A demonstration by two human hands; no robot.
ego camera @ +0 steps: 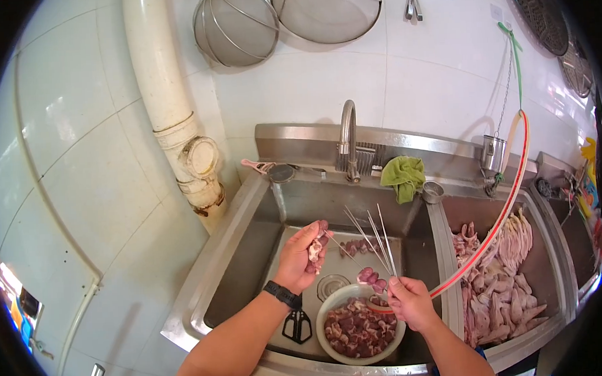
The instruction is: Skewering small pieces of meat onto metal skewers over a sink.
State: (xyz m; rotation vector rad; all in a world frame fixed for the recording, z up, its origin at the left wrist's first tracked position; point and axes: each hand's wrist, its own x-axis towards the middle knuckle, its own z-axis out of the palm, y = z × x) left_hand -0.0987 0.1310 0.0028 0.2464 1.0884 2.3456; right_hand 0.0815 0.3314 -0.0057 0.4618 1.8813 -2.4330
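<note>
My left hand [304, 253], with a black band at the wrist, is closed around pieces of raw meat [315, 249] that look like gizzards, with a thin metal skewer [345, 250] running among them. My right hand [409, 299] grips several thin metal skewers [379, 240], their free ends fanned upward, and dark red meat pieces [371, 279] sit beside its fingers. Below both hands, a round pale bowl [327, 344] holds many more raw pieces. Loaded skewers of meat [356, 247] lie on the sink floor behind the hands.
Black-handled scissors [297, 327] lie left of the bowl in the steel sink [235, 286]. A faucet [349, 140], green cloth [404, 177] and small metal cup [432, 192] stand at the back. A red-striped hose [504, 224] arches over the right basin, which holds raw poultry [502, 295].
</note>
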